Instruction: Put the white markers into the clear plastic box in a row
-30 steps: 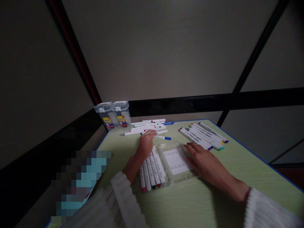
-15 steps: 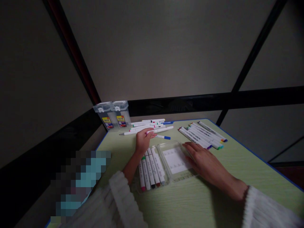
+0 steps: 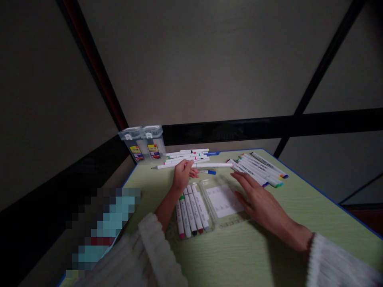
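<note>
My left hand (image 3: 182, 176) is closed on a white marker (image 3: 214, 164) that points to the right, just above the table. My right hand (image 3: 257, 199) lies flat with fingers stretched out on the open lid of a clear plastic case (image 3: 223, 201). The case's left half holds several white markers (image 3: 190, 210) with coloured ends. A blue-capped marker (image 3: 208, 172) lies on the table just beyond my left hand.
A loose pile of thin white markers (image 3: 185, 157) lies at the back of the green table (image 3: 239, 251). A row of thicker markers (image 3: 260, 169) lies at the back right. Two clear marker boxes (image 3: 145, 142) stand at the back left corner. A blurred patch sits at the left.
My left hand picked a white marker out of the back pile and drew it back and rightward. My right hand lifted slightly and shifted on the case lid.
</note>
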Available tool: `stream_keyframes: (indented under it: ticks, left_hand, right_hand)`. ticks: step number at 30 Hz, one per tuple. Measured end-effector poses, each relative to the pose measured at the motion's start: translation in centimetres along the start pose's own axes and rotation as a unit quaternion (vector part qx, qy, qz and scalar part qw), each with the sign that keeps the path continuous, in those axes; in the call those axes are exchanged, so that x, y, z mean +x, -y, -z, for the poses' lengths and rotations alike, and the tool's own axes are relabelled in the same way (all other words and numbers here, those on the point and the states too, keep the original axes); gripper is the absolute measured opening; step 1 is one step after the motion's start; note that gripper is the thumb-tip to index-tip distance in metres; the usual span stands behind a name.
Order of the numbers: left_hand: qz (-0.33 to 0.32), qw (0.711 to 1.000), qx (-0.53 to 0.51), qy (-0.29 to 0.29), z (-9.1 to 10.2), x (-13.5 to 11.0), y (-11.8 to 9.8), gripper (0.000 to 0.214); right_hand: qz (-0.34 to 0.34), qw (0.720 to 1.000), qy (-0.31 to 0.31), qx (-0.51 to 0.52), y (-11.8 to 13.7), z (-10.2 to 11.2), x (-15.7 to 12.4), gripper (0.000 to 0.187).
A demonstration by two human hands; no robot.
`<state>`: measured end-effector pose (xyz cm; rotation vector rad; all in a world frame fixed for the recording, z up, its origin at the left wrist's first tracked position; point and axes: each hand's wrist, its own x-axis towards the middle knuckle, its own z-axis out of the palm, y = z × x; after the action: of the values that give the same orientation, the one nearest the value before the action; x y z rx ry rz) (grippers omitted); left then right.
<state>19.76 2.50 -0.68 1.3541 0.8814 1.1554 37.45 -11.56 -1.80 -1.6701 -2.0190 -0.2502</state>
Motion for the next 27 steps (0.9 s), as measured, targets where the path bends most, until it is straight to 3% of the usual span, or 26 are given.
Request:
stream_keyframes:
  ticks: [8, 13, 19, 27]
  left_hand:
    - [-0.017, 0.999, 0.024, 0.016, 0.11, -0.28, -0.19, 0.032]
    - [-0.008, 0.999, 0.016, 0.048, 0.11, -0.38, -0.11, 0.033]
    - [0.005, 0.997, 0.006, 0.078, 0.02, -0.43, -0.14, 0.033]
    - [-0.024, 0.998, -0.012, 0.049, 0.01, -0.59, -0.55, 0.034]
  right_hand:
    - [0.002, 0.998, -0.046, 0.035, 0.2, 0.1, 0.1, 0.05]
    - [0.024, 0.995, -0.069, 0.07, -0.02, 0.14, 0.17, 0.041]
    - [0.059, 0.987, -0.066, 0.133, -0.12, 0.53, 0.12, 0.027]
    - [0.074, 0.985, -0.041, 0.15, 0.54, 0.69, -0.08, 0.026]
